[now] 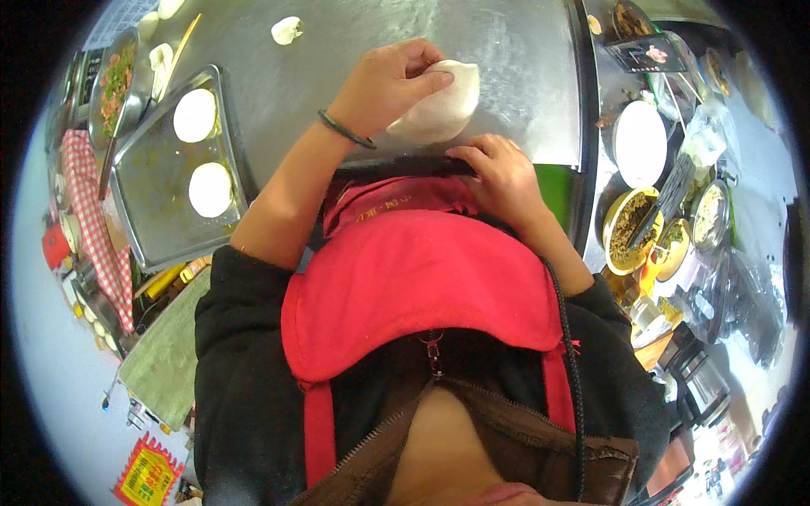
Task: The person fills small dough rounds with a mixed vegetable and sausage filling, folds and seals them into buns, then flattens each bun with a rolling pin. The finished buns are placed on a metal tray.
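Observation:
A soft white piece of dough [443,111] is pinched at its upper edge by my left hand [395,79], its lower part hanging or lying near the front edge of the steel worktop [519,38]. I cannot tell how much of it touches the steel. My right hand [503,167] is at that front edge, just below the dough, with thumb and fingers apart and nothing seen in it. Farther back on the steel sits a small lump of dough [287,30]. To the left, an oiled metal tray [155,183] holds two round dough pieces [211,190].
Beyond the tray stands a metal bowl [140,69] of chopped orange and green filling, with a wooden stick [180,54] beside it. Right of the worktop are a white oval dish [640,144], a yellow-rimmed bowl [609,237] of brown filling and a phone [645,54].

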A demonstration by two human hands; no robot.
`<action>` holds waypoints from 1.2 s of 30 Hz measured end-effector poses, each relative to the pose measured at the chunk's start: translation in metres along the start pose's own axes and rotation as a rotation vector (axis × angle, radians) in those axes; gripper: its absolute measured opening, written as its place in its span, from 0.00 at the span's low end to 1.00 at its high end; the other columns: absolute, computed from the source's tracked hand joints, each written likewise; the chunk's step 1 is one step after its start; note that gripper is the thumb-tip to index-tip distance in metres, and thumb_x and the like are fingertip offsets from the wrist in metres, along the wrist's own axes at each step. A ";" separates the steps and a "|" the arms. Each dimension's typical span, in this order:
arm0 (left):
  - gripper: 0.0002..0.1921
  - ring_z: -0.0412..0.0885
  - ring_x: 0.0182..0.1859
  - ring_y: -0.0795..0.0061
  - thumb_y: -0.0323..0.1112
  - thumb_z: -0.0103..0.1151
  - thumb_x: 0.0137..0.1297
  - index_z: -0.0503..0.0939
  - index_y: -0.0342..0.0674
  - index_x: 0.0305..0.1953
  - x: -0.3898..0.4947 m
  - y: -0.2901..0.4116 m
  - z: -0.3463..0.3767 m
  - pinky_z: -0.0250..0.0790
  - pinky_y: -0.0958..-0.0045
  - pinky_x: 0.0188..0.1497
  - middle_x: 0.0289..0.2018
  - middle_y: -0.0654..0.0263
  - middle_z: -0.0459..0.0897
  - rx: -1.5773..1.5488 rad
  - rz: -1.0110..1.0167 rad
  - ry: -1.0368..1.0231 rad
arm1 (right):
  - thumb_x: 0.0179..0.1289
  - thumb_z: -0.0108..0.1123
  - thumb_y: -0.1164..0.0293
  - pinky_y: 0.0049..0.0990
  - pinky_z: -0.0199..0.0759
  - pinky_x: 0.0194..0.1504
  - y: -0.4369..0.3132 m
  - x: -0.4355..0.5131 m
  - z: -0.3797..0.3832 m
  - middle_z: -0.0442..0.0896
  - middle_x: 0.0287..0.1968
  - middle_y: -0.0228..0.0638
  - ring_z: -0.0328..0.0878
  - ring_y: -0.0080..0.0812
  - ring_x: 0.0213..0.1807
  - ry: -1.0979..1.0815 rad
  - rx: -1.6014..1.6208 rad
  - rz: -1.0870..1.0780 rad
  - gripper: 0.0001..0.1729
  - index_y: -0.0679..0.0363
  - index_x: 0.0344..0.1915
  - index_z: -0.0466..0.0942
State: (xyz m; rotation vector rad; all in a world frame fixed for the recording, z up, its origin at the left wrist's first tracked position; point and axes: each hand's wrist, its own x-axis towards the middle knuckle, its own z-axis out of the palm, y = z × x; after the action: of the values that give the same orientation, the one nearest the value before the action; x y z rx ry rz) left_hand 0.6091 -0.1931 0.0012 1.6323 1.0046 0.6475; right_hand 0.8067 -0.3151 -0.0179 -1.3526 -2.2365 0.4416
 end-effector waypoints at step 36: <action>0.30 0.59 0.67 0.49 0.52 0.47 0.66 0.66 0.37 0.61 0.046 -0.127 -0.072 0.50 0.54 0.68 0.62 0.47 0.65 0.937 0.142 0.395 | 0.69 0.42 0.49 0.44 0.49 0.68 0.143 0.164 0.049 0.61 0.68 0.44 0.55 0.43 0.70 -0.025 -0.421 0.279 0.33 0.56 0.66 0.60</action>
State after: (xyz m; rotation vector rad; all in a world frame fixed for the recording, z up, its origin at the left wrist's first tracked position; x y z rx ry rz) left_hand 0.5365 -0.1071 -0.1030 2.4580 1.6429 0.6456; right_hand 0.8199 -0.1045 -0.0914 -1.8950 -2.2486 0.0755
